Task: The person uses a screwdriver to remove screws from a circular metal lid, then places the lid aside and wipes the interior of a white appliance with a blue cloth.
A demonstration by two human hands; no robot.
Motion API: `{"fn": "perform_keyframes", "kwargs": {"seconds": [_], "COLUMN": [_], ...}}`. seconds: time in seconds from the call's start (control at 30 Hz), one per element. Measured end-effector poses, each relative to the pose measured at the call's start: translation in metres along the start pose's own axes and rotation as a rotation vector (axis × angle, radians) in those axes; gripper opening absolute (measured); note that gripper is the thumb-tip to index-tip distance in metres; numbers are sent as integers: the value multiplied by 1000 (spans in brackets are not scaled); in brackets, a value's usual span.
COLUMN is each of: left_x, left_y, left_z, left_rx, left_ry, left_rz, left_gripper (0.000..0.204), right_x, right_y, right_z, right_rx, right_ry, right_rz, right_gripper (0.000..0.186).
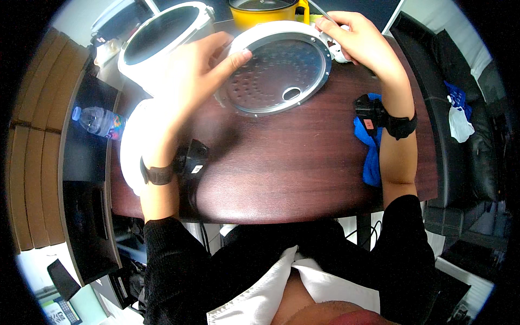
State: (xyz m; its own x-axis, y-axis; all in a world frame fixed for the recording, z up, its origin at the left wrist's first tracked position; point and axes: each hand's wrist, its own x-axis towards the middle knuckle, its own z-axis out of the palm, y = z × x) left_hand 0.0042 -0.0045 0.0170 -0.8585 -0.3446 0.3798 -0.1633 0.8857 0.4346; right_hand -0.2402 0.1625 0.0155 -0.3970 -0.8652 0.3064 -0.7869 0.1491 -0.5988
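Observation:
A round lid (276, 70) with a white rim, a dimpled grey inner plate and an oval hole is held tilted over the far middle of the table. My left hand (203, 70) grips its left edge, the thumb on the plate's face and the fingers mostly hidden behind. At the lid's right edge, my right hand (357, 38) is closed around a thin grey rod (324, 11) that points up and away. White parts (340, 51) show beneath its fingers; I cannot tell whether it grips these too. Behind my left hand stands a white pot (130, 67) with a dark interior.
A yellow pot (260, 19) stands at the far edge. A blue cloth (371, 162) lies under my right forearm, on the brown table (281, 173). Left are a white round object (135, 146), partly behind my forearm, and a plastic bottle (100, 122). A black sofa (460, 157) stands right.

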Motion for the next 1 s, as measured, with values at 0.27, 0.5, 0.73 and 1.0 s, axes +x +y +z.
{"fn": "perform_keyframes", "kwargs": {"seconds": [0.27,0.5,0.73,1.0], "left_x": [-3,-1,0,-2], "left_y": [4,1,3,8], "left_z": [3,-2,0,3], "left_rx": [-34,89,1,-28], "left_ry": [-12,-90,71,159], "left_rz": [15,-48,50,71], "left_gripper": [36,39,39,41], "right_x": [-14,-8,-11,-9], "right_y": [-59,-35,-39,-45], "right_z": [16,22,14,28], "right_rx": [20,-87,-91,-11], "right_ry": [258,209,14,64], "right_rz": [-301,-318,-171,-232], "right_gripper": [31,34,38,40]}}
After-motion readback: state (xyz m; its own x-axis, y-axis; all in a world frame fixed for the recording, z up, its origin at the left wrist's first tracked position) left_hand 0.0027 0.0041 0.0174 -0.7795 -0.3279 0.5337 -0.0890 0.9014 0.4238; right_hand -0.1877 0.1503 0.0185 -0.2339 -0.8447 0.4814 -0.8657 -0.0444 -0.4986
